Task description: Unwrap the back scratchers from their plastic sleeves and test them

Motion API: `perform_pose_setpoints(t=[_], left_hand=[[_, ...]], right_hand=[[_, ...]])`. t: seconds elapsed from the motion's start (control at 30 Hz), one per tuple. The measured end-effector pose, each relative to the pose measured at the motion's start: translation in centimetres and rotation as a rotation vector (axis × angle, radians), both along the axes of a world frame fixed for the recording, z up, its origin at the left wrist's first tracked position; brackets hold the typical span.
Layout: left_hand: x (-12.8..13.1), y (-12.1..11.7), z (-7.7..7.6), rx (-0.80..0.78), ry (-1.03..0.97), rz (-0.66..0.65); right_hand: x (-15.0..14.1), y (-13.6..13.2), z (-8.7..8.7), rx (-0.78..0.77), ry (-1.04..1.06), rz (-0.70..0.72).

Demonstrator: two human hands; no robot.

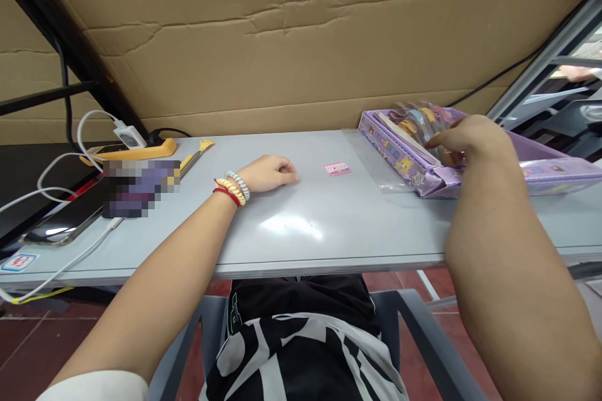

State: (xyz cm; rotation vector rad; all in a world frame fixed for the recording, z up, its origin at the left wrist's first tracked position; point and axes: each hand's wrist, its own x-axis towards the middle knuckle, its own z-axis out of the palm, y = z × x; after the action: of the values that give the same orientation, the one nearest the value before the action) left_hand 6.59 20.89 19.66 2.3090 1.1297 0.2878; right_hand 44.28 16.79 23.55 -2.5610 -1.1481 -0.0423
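My left hand (269,173) rests on the grey tabletop, its fingers loosely curled, with nothing seen in them. Right of it lies a small pink-and-purple card (337,168), apart from the hand. My right hand (463,138) reaches into an open purple cartoon-printed box (385,149) at the back right. Its fingers close on a clear plastic packet (418,125) with colourful pieces inside; some fingertips are hidden behind the hand. A clear plastic sleeve (376,166) lies flat beside the box's left side and partly under it.
At the left are a phone (66,219), an orange power strip (155,149) with a white charger (130,136), and a white cable (84,257). A yellow-ended stick (197,155) lies near them. Brown cardboard (291,62) stands behind the table; a metal frame rises at right.
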Motion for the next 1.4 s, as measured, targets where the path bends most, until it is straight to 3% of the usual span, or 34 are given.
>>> perform_pose_setpoints(t=[0.1,0.33,0.5,0.73,0.9,1.0,1.13,1.23,1.4], left_hand=[[0.0,0.0,0.0,0.001,-0.001,-0.002],[-0.1,-0.1,0.0,0.011,-0.013,0.002],[-0.1,-0.1,0.0,0.011,-0.004,0.003],[0.0,0.0,-0.1,0.003,-0.01,-0.004],[0.1,-0.1,0.0,-0.002,-0.021,-0.011],[0.1,-0.2,0.1,0.006,-0.021,-0.005],[0.1,-0.4,0.1,0.001,-0.06,0.012],[0.2,-0.5,0.0,-0.004,-0.164,0.041],[0.4,-0.4,0.2,-0.086,-0.426,0.076]], right_hand=[[-1.2,-0.5,0.8,-0.133,0.129,-0.158],[-2.6,-0.7,1.4,-0.246,0.201,-0.038],[-2.3,-0.7,1.1,-0.194,0.176,-0.018],[-3.2,-1.7,1.7,-0.023,0.112,-0.1],[-4.5,-2.7,2.2,0.234,0.132,-0.108],[-5.1,-2.6,2.3,0.421,0.093,0.013],[-7.9,-1.8,2.1,0.533,-0.084,0.348],[-11.7,-1.5,1.3,0.41,-0.245,0.623],[-17.0,-1.8,-0.6,0.208,-0.452,0.842]])
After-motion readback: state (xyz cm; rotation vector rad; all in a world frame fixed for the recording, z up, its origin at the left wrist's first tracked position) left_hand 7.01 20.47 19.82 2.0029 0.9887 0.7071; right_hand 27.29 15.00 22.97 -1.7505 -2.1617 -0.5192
